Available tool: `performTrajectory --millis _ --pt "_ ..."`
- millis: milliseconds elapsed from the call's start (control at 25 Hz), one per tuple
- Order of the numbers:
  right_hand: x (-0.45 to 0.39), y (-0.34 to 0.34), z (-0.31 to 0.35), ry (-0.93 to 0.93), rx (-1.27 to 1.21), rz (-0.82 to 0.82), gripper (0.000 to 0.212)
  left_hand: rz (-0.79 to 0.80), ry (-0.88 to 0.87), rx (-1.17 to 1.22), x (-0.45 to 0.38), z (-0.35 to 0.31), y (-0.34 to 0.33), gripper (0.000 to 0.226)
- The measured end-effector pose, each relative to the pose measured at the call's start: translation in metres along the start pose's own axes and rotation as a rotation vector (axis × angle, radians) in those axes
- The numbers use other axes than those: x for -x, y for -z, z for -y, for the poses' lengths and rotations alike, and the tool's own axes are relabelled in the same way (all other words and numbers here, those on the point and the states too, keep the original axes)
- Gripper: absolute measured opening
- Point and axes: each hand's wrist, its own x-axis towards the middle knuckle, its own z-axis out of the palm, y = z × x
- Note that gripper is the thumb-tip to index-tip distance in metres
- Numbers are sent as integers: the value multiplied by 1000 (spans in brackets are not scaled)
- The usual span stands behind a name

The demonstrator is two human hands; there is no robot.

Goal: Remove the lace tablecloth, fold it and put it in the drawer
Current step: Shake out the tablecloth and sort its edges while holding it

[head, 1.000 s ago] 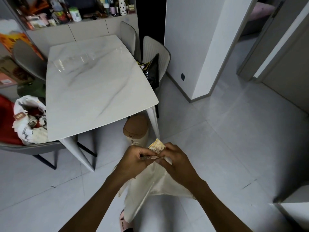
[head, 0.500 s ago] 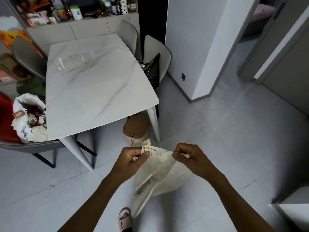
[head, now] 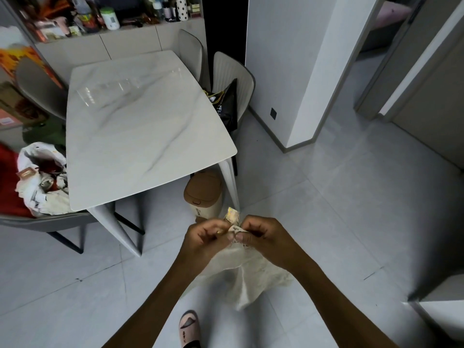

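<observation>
The cream lace tablecloth [head: 247, 275] hangs in folds below my hands, over the floor in front of the table. My left hand [head: 204, 238] and my right hand [head: 263, 238] are pressed close together, both pinching its top edge, with a small bunched corner sticking up between them. The white marble table [head: 140, 126] stands bare behind, to the left. No drawer can be made out in this view.
A tan pedal bin [head: 204, 194] stands by the table's near right leg. Chairs surround the table; one at left holds a bag of clutter [head: 42, 182], one at right a black bag [head: 227, 104]. A pink slipper [head: 189, 327] shows below. A white wall corner [head: 301, 96] rises at right.
Half a second ago my hands were apart, stretching the cloth's top edge. They have come together again, bringing the edge's two ends to meet.
</observation>
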Motion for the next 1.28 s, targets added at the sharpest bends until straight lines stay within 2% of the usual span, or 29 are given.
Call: performTrajectory --millis 80,120,240,440,640,760,840,1000,1160,1280 --pt "4 -4 -4 -14 -61 -35 13 -65 166 205 1 0 1 31" --pt "4 -7 -5 -19 -70 -40 13 -68 210 191 1 1 0 37" --pt "6 -13 -8 -16 -84 -58 10 13 221 109 0 1 -3 20" --pt "9 -14 -13 0 -115 -112 10 21 314 247 1 3 1 32" --pt "9 -18 -16 -6 -132 -136 8 6 321 270 0 7 2 24" --pt "7 -23 -14 9 -92 -148 10 37 296 168 -2 1 5 13" --pt "5 -27 -12 18 -36 -178 9 21 289 125 -4 -4 8 15" --pt "5 -39 -7 34 -32 -336 11 -18 300 139 -5 -8 12 18" --pt "4 -49 -2 -35 -20 -455 21 -66 318 171 -1 -10 11 15" --pt "4 -47 -1 -52 -44 -466 20 49 239 92 3 -8 11 16"
